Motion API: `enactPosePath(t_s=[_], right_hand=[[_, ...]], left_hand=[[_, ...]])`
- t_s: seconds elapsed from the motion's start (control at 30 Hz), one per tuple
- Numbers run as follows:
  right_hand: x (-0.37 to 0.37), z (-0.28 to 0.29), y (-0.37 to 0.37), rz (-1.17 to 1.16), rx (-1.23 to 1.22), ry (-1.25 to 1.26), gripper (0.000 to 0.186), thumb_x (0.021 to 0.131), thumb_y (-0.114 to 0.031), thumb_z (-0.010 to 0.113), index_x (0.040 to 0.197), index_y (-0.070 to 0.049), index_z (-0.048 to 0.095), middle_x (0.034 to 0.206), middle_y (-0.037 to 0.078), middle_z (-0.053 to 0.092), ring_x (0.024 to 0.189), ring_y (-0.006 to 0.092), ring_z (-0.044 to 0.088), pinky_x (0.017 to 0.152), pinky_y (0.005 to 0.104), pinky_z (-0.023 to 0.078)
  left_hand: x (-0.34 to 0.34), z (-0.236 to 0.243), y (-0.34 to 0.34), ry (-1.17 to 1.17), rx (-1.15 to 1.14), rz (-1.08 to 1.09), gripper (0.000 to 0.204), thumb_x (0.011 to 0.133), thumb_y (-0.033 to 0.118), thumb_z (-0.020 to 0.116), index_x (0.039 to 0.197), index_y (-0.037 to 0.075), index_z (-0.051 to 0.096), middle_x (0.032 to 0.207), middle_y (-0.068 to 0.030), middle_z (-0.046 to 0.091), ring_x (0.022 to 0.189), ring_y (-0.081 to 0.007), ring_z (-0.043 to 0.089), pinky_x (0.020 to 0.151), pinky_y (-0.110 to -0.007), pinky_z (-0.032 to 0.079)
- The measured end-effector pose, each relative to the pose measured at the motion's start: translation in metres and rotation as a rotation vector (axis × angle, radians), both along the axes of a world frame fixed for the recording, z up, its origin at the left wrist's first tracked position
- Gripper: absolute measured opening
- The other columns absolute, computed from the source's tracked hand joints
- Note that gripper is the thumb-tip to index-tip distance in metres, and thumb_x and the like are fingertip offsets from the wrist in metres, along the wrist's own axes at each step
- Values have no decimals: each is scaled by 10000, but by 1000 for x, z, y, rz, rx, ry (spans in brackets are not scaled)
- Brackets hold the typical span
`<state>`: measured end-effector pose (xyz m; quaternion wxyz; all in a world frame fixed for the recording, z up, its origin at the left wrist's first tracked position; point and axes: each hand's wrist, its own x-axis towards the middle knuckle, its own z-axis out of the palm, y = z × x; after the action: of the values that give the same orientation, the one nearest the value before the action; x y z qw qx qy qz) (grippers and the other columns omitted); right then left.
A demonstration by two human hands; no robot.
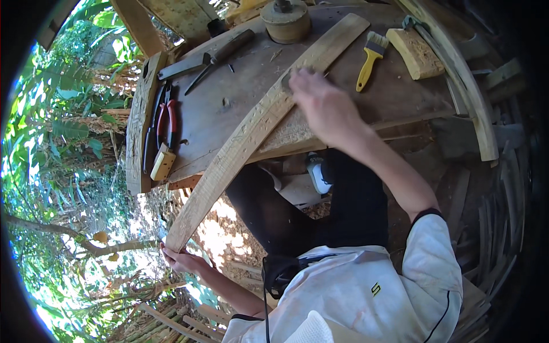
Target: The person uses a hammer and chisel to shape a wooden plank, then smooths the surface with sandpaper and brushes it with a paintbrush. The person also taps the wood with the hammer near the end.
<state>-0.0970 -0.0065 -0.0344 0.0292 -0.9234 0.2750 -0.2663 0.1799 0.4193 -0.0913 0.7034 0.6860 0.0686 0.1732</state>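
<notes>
1. Your worktable point(251, 74) stands ahead.
2. The plank point(240, 137) slants across it, lower end overhanging.
3. Your right hand point(325, 106) meets the plank's upper half; blurred, so I cannot tell its fingers' grip.
4. Your left hand's point(183, 262) fingers grasp the overhanging end.

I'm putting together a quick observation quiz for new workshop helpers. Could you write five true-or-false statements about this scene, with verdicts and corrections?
1. The left hand holds the near end of the long plank. True.
2. The paintbrush has a red handle. False: its handle is yellow.
3. The red-handled pliers lie to the left of the long plank. True.
4. The right hand is on the pliers. False: it is at the long plank.
5. The paintbrush lies to the right of the long plank. True.
</notes>
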Motion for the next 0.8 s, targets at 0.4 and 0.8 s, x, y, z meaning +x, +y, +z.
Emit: enactPosePath(t_s=[0.4, 0.8], right_hand=[[-10, 25, -12, -103, 184, 183, 316, 1010, -142, 539, 1204, 80, 653, 1310, 199, 675, 1278, 300, 622, 1108, 408, 485], [-1, -3, 19, 8, -153, 51, 377, 1003, -160, 541, 1284, 75, 627, 1372, 211, 639, 1336, 334, 576, 1175, 407, 414]], left_hand=[[6, -2, 26, 58, 103, -59, 349, 1055, 238, 585, 1289, -16, 634, 1253, -143, 656, 1045, -227, 684, 760, -289, 601], [20, 0, 55, 76, 484, 136, 475, 1036, 333, 615, 1341, -31, 606, 1264, -172, 666, 1089, -258, 674, 844, -350, 588]])
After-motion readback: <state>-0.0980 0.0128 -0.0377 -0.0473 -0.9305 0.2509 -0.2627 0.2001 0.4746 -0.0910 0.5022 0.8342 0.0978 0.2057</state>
